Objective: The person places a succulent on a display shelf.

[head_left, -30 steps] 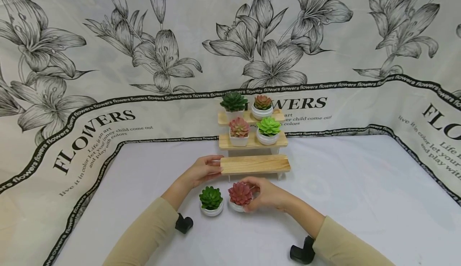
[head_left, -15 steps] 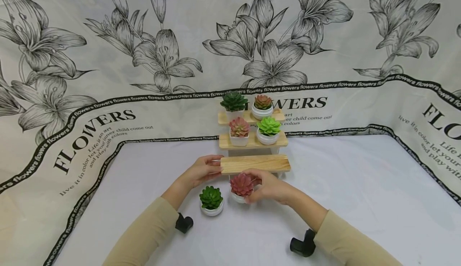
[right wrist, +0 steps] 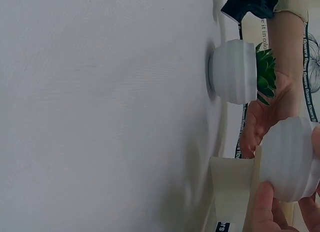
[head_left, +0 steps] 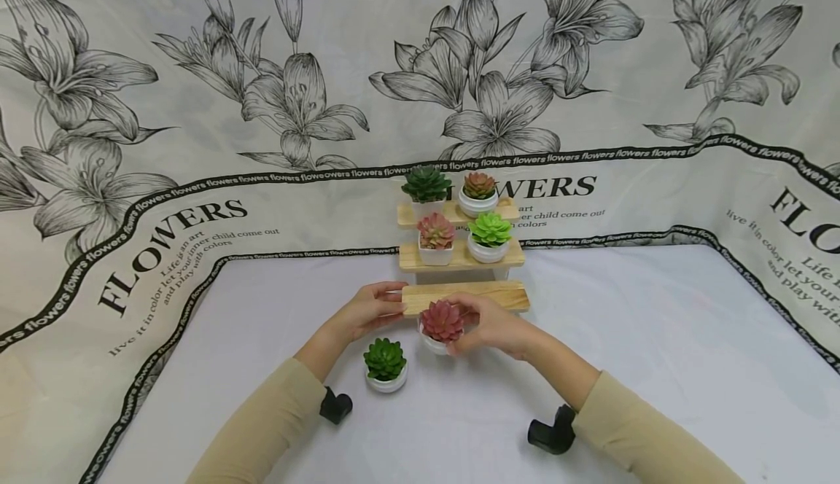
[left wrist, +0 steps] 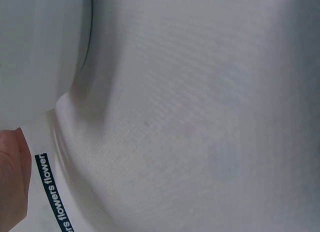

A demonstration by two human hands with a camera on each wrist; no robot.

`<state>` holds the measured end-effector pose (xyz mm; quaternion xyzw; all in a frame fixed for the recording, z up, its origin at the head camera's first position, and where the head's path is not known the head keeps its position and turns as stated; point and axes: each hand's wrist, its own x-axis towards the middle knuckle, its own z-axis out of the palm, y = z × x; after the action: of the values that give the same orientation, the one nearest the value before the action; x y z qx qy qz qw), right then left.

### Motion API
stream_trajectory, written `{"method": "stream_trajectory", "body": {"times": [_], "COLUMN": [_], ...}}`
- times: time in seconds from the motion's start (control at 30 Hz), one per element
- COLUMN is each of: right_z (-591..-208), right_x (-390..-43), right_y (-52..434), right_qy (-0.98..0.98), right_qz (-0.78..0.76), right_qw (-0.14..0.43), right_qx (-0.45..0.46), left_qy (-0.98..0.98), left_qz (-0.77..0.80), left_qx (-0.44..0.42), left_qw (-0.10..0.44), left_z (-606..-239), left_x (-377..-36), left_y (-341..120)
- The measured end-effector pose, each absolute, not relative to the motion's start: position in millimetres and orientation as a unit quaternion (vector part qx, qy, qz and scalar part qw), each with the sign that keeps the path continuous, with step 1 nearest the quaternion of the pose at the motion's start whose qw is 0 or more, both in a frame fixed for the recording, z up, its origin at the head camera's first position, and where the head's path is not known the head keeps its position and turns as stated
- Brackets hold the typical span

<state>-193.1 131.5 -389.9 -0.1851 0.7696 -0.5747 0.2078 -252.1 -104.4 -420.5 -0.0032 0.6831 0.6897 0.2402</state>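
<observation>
A red succulent (head_left: 442, 321) in a white pot is held by my right hand (head_left: 494, 326), thumb and fingers around the pot's side. It is lifted at the front edge of the lowest board of a three-tier wooden stand (head_left: 420, 297). In the right wrist view, its white pot (right wrist: 287, 159) is beside the board's edge. My left hand (head_left: 367, 311) grips the left end of that board, thumb and fingers at its edges. A green succulent (head_left: 384, 361) in a white pot stands on the table below my left hand. The left wrist view shows little of the hand.
Two succulents, dark green (head_left: 426, 184) and orange (head_left: 479, 186), stand on the top tier. Pink (head_left: 436, 232) and bright green (head_left: 489, 230) ones occupy the middle tier. A flower-printed cloth (head_left: 315, 105) hangs behind the white-covered table (head_left: 656, 367).
My right hand has carried the red succulent upward and away from the table's front, to the lowest board's front edge. My left hand has stayed at the board's end.
</observation>
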Motion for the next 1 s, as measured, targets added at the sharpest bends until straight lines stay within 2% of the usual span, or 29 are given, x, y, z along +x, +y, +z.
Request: {"method": "stream_trajectory", "body": {"times": [1.0], "right_z": [-373.0], "right_x": [-206.9], "right_y": [129.8], "right_qy": [0.758], "right_qz": [-0.603], "right_qw": [0.195], "right_qx": [-0.152], "left_qy": [0.675], "left_qz": [0.696], "left_qx": [-0.001], "left_qw": [0.243], "left_z": [-420.2], "left_x": [-252.6], "left_y": [-104.7]}}
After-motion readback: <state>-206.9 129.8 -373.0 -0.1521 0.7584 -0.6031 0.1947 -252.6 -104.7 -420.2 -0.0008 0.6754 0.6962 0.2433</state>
